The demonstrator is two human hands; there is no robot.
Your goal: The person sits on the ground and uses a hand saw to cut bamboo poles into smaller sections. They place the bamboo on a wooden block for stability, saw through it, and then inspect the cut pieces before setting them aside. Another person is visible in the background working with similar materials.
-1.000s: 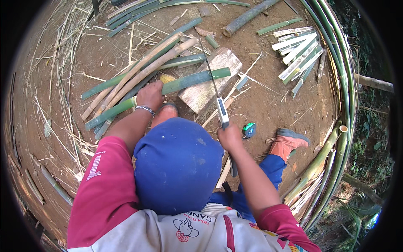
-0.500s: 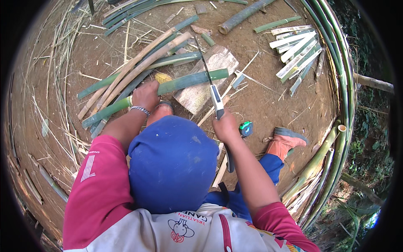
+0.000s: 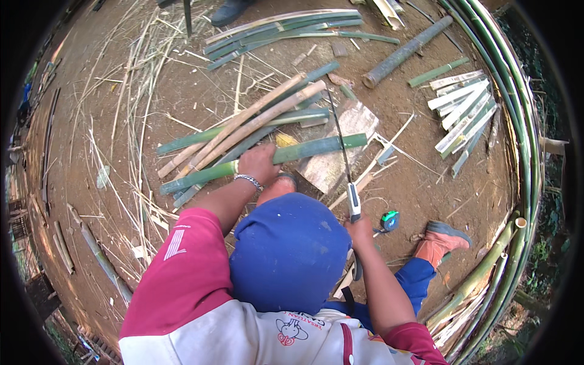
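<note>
My left hand [image 3: 257, 164] is closed around a green bamboo strip [image 3: 310, 148], which lies slantwise with its right part across a weathered wooden block [image 3: 328, 163]. In my right hand [image 3: 360, 232] is the light-and-dark handle of a hand saw [image 3: 353, 201]. Its thin dark blade [image 3: 339, 131] crosses the bamboo near the strip's right end and points away from me. How deep the blade sits in the bamboo I cannot tell. More split bamboo strips [image 3: 267, 121] lie just beyond my left hand.
A green-and-black tape measure [image 3: 390, 220] lies right of my right hand. Short split bamboo pieces [image 3: 465, 115] are piled at far right, near a thick bamboo pole [image 3: 407, 52]. Long bamboo poles [image 3: 528, 152] curve along the right side. Another person's dark boot [image 3: 231, 12] shows at the top.
The saw and my right hand have drawn back toward me along the cut line. My left hand keeps its hold on the bamboo strip. The whole view has shifted.
</note>
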